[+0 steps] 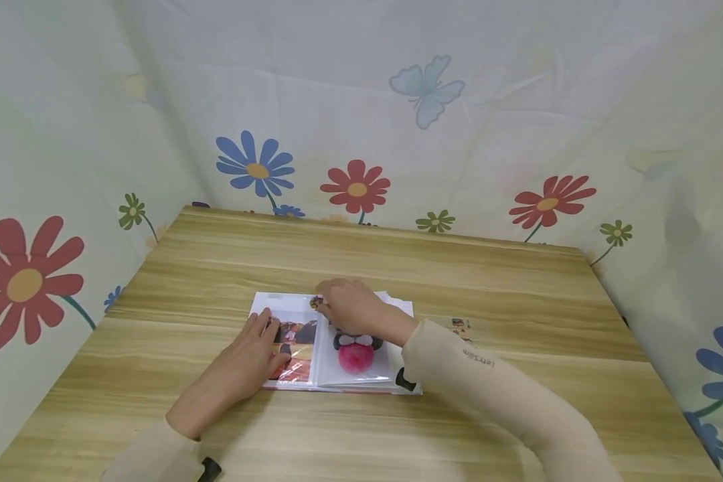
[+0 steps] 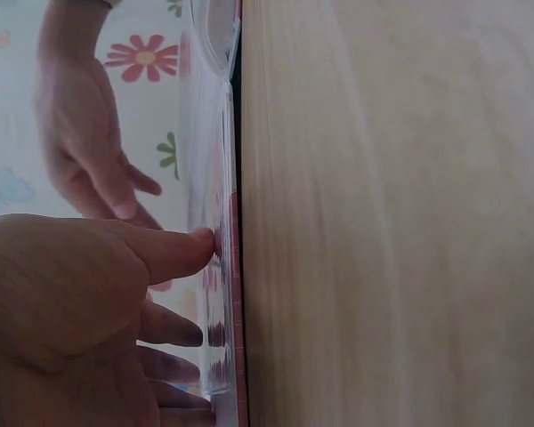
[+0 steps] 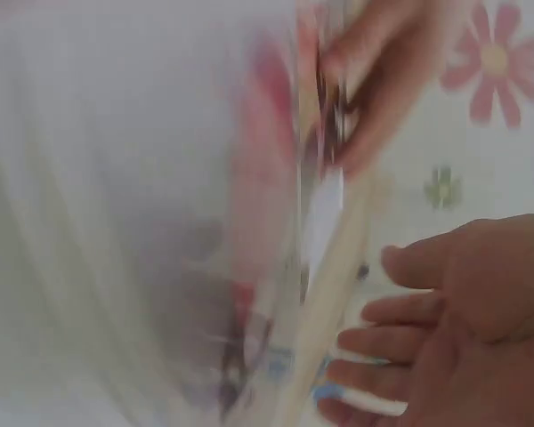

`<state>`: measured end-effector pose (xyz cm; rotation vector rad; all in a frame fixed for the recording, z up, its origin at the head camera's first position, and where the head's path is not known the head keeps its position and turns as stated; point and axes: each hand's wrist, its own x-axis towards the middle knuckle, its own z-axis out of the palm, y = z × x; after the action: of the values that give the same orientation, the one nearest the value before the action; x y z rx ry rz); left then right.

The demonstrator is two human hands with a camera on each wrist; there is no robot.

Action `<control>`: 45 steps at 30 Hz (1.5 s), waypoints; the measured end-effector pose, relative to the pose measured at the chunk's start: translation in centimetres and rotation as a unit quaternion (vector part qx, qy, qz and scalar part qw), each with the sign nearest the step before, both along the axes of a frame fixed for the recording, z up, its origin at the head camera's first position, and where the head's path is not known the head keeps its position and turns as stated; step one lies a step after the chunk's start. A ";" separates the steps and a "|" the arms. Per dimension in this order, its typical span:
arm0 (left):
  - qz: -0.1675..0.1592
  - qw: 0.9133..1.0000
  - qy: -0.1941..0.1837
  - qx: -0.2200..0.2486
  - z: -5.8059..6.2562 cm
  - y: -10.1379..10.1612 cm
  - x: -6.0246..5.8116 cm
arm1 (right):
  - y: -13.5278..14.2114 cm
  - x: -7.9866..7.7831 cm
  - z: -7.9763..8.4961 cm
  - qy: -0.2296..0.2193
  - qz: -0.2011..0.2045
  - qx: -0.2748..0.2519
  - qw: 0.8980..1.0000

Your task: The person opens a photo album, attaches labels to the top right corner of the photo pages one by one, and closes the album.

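An open photo album [image 1: 270, 300] with clear sleeves lies on the wooden table. My left hand [image 1: 244, 361] rests with extended fingers on its left page, over photos [image 1: 298, 361] under shiny plastic. In the left wrist view, the thumb and fingertips touch the sleeve. My right hand [image 1: 355, 308] reaches across the top of the right page, beside a small picture [image 1: 316, 303] near the fold. In the right wrist view its fingers [image 3: 383, 345] are spread and straight, next to a blurred page [image 3: 98, 178]. A pink fluffy ball [image 1: 355, 358] with a bow shows on the right page.
A clear sheet with small printed figures [image 1: 460, 326] lies right of the album, partly behind the right sleeve. The wooden table [image 1: 187, 268] reaches back to a hanging cloth [image 1: 337, 87] with flowers and a butterfly, which also encloses both sides.
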<state>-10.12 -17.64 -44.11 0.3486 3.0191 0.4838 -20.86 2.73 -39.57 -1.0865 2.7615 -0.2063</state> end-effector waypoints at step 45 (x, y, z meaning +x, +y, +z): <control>-0.032 0.998 -0.050 -0.014 0.4 0.1 -0.3 | -0.8 2.1 -1.1 -0.019 -0.022 0.090 0.996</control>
<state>-10.47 -17.56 -43.73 0.4047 2.9045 0.4405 -18.79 1.92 -40.67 -0.9668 2.7111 0.0165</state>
